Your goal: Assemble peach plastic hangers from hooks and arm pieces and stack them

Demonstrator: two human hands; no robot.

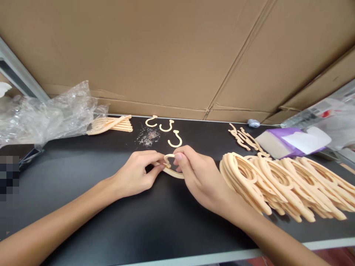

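Just in front of me, my left hand point(141, 170) pinches a cream plastic hanger point(175, 173) between thumb and fingers. Its curved edge passes behind my right hand, which hides the rest. With thumb and index finger, my right hand point(198, 168) grips a small cream hanger hook point(168, 158). The hook's lower end is at the hanger, close to my left fingertips; whether it is seated in it I cannot tell. Beyond my hands lie loose hooks, one of them nearest point(179, 142), beside a patch of pale shavings point(149, 136).
Stacked hangers point(288, 184) spread over the table's right side, with more hooks point(241, 136) behind them. A purple-and-white pack point(288, 142) stands at the right. Hangers point(113, 123) stick out of clear plastic wrap point(55, 114) at the left. Cardboard point(138, 55) walls the back.
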